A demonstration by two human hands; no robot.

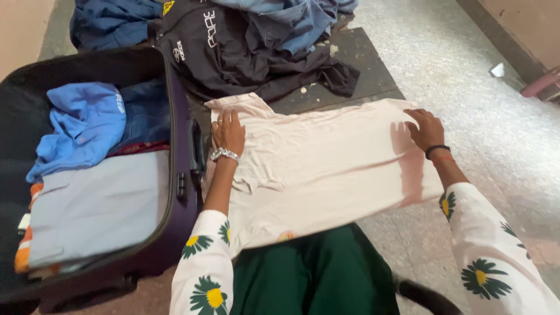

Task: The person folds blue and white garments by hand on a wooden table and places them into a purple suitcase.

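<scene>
Left hand (228,133): flat, palm down, fingers together and slightly fanned, pressed on the pale pink T-shirt (321,169) near its sleeve end. A silver bracelet (224,154) sits at the wrist. Nothing pinched.

Right hand (426,128): also flat, palm down, fingers extended, resting on the opposite edge of the T-shirt, near the hem. A black band (437,150) circles the wrist. No grasp visible.

T-shirt: spread out on the floor, lying crosswise in front of the person, its near edge overlapping the green-clad lap (315,274). Both forearms wear white sleeves (496,256) with yellow flower print.

Left of the T-shirt, touching its sleeve end: an open purple suitcase (181,192). Inside it, a folded grey garment (99,204) lies flat, with a crumpled blue shirt (81,128) beyond it.

Beyond the T-shirt: a dark mat (361,64) bearing a heap of clothes, with a black printed jacket (245,58) nearest and blue denim pieces (291,20) behind it.

Right of the T-shirt: speckled grey floor (466,87).
</scene>
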